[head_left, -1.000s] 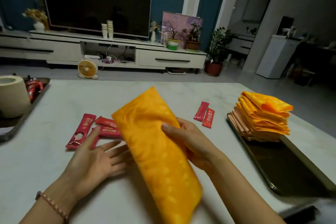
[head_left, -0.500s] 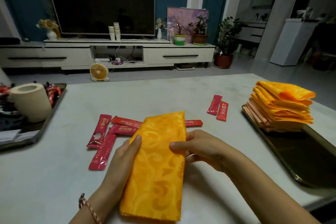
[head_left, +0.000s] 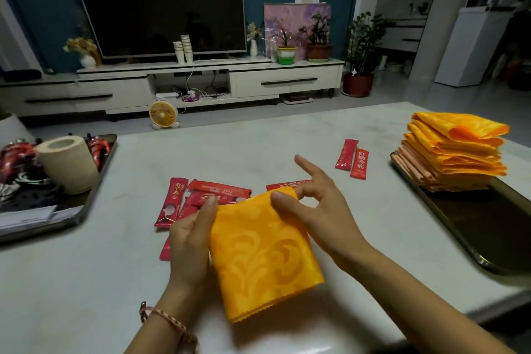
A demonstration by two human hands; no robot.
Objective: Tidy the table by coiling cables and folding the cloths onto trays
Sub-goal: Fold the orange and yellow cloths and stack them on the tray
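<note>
Head view: red sachets point(head_left: 219, 187) half-hidden behind cloth point(head_left: 261, 253)

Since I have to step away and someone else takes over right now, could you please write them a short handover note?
Hands: the left hand grips the left edge of the yellow cloth. The right hand pinches its top right corner.
Things: the cloth is folded to a small square at the near side of the table. A stack of folded cloths sits on the right tray.
Done: the stack, and this cloth's folding by the look of it.
Left: lay this cloth on the stack. Red sachets lie loose on the table. I cannot make out any cables; the left tray is too dark to tell.
</note>
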